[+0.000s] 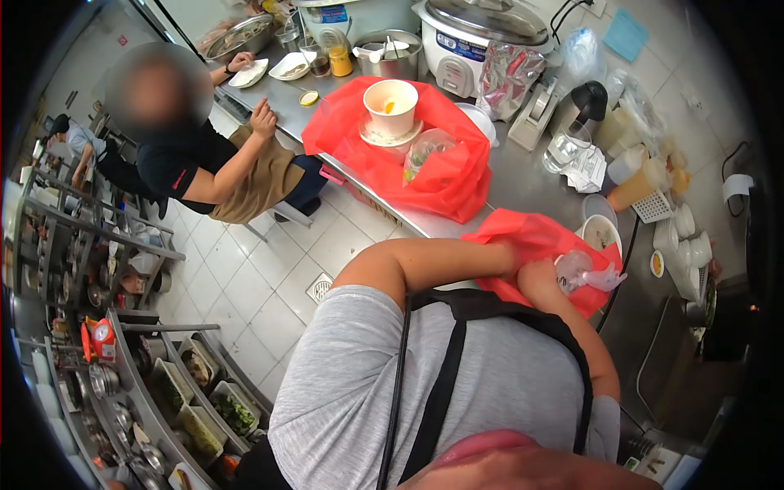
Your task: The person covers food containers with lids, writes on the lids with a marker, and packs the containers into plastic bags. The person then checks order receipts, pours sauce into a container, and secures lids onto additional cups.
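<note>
My left hand [508, 258] reaches into a red plastic bag [531, 229], and its fingers are hidden by the plastic. Close beside it, my right hand [537, 279] is curled against the same bag, gathering the red film. Clear, knotted plastic packets [574, 265] show within the bag's folds. Just behind the bag stands a white bowl [618, 238] with some food in it. Farther along the counter, a second red bag [457, 184] is spread out, with a white paper tub [390, 118] and a clear bag of greens [426, 155] on it.
A co-worker [192, 155] sits at the counter's far left, and another person [86, 151] stands behind. Rice cookers [482, 49], a tape dispenser [535, 114] and sauce bottles [641, 184] line the wall. Food trays [200, 433] fill a rack at lower left.
</note>
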Available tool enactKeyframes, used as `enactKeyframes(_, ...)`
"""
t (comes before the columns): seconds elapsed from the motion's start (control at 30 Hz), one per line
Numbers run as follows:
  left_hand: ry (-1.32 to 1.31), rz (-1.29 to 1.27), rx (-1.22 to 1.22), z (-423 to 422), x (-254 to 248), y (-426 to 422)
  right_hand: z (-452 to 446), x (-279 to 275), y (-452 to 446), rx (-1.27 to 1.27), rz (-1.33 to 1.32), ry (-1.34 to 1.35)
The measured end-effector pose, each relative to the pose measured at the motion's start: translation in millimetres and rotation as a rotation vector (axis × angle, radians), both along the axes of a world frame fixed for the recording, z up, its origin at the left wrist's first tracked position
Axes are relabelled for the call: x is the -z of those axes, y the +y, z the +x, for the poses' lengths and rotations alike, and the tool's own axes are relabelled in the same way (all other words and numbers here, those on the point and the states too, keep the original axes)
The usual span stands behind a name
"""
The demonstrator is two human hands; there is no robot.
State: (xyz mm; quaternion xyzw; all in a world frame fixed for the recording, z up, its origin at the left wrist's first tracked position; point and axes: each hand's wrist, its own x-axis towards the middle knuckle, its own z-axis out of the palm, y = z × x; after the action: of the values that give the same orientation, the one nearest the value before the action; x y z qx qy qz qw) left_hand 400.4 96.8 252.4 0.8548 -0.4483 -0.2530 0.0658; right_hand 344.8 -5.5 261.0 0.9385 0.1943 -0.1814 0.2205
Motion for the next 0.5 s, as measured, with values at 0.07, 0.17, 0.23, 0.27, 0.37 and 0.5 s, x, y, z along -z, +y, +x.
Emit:
enactKeyframes(0.07,-0.026,0.021,-0.009,-3,2,4,6,3,5,0.053,-0.012,-0.001)
enactKeyframes(0.17,-0.009,0.01,0.013,-6,4,9,6,7,11,0.124,-0.032,0.02)
enactKeyframes(0.23,0.057,-0.043,0.04,-3,1,9,2,5,8,0.128,-0.035,0.035)
enactKeyframes(0.27,0.095,-0.08,0.052,-1,0,11,0,4,6,0.131,-0.039,0.044)
enactKeyframes(0.37,0.162,-0.123,0.077,4,-3,20,0,0,3,0.134,-0.032,0.055)
enactKeyframes(0.5,0.156,-0.117,0.117,-3,-3,6,12,8,5,0.165,-0.027,0.044)
